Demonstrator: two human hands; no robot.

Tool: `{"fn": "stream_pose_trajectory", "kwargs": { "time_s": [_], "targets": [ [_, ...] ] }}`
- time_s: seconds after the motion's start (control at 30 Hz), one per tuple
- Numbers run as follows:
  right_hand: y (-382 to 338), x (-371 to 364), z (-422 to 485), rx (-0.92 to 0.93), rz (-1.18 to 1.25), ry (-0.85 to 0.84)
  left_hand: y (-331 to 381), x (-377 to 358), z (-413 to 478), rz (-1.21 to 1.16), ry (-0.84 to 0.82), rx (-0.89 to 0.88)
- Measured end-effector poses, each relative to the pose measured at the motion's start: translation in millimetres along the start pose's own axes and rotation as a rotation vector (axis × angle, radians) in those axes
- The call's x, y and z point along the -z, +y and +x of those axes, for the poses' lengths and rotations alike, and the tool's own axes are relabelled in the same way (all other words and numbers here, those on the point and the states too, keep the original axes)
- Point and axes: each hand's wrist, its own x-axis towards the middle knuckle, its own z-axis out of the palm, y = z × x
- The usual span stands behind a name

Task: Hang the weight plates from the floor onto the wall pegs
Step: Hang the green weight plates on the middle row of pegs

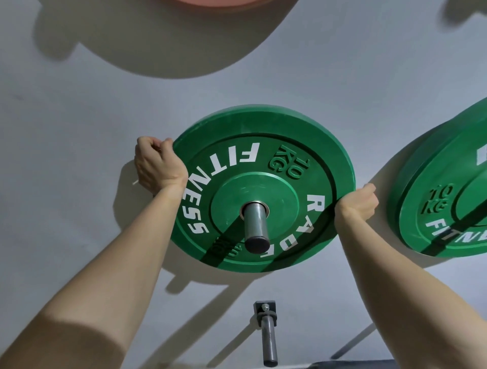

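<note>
Left hand [155,164]: curled round the left rim of the green plate [263,188], with fingertips hidden behind it.
Right hand [359,202]: curled likewise round the right rim, at middle right of the frame.
Plate position: sat at frame centre, threaded on its wall peg [255,227], near the wall [79,131], with the peg end well proud of the face.
Right edge: held a second green plate [448,210], also hung.
Below centre: showed an empty peg [267,331].
Top edge: cut off a pink plate [218,1].
Risk: could have pinched fingers between rim and wall if pushed fully home before release; could have swung against the second green plate if let go unevenly.
</note>
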Motion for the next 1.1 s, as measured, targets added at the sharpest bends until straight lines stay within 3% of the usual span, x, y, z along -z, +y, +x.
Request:
{"fn": "stream_pose_trajectory", "kwargs": {
  "time_s": [0.17,0.3,0.43,0.57,0.73,0.8,1.1],
  "targets": [
    [-2,8,-2,-0.004,-0.056,-0.049,0,2,3,0.035,-0.116,0.027],
    [-2,14,-5,-0.006,-0.109,-0.076,-3,10,-1,0.077,-0.165,-0.069],
    [3,11,-16,0.198,-0.113,-0.069,-1,23,-6,0.136,-0.216,-0.115],
    [-4,15,-26,0.275,-0.093,-0.184,29,41,-17,0.145,-0.170,-0.456],
    [-26,22,-29,0.213,-0.141,-0.275,85,37,-42,0.306,-0.544,-0.877],
    [-30,25,-30,0.228,-0.151,-0.294,83,33,-44,0.334,-0.587,-0.876],
    [-22,48,-19,0.402,-0.023,-0.275,51,47,-35,0.291,-0.503,-0.621]
  ]
}}
